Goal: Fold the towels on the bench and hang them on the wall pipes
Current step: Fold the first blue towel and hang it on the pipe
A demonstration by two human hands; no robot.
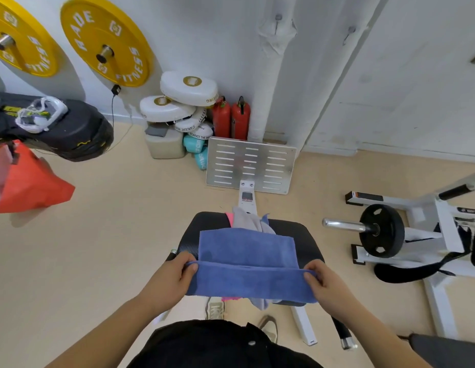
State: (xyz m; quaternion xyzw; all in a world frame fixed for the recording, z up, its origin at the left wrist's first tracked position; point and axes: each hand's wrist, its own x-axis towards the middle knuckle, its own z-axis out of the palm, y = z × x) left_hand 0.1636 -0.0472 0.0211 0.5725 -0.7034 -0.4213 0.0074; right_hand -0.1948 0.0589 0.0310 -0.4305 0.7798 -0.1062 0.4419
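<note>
A blue towel lies spread over the black bench pad, with its near edge lifted and doubled over. My left hand pinches the towel's near left corner. My right hand pinches the near right corner. A grey towel and a pink one lie bunched under the blue towel at the bench's far end; bits of both hang below its near edge. White wrapped pipes run up the wall behind the bench.
A perforated metal footplate stands beyond the bench. Two red fire extinguishers and white pads sit against the wall. A barbell plate on a white rack is to the right. Yellow weight plates hang at upper left.
</note>
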